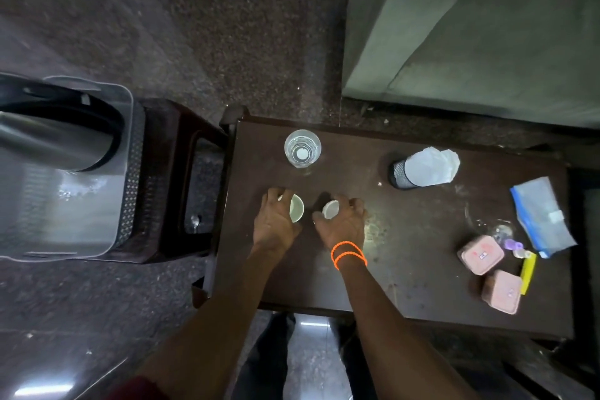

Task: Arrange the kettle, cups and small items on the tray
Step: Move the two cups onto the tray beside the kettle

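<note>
both hands are down on the dark table [406,269], one small white cup each: left hand [276,224] wrapped round the left cup [296,207], fingers curled over its far side, cup tipped so the mouth faces right; right hand [342,221] closed on the right cup [331,208], also tilted, mouth facing left. the two cups sit near each other but apart. they look like thin ceramic or stiff plastic, can't tell which; either way light, rigid, smooth-walled, so a rim-and-wall pinch with thumb opposite fingers should be enough, no squeeze needed. if ceramic, knocking them together is the chip risk, so keep the gap. the clear tray [65,230] is off to the left on a dark stool [181,146], with the steel kettle [55,140] already on it; kettle is the heavy piece, leave it put. glass of water [302,149] stands just beyond the hands: slippery, fragile, appears filled, so grip low on the wall and carry level. over on the right: mesh holder with tissue [418,172], two pink boxes [482,253], blue pouch [542,214], all light; the pouch is soft, take it by the body. the carry from table to tray crosses open floor, so a dropped cup would probably hit stone.
</note>
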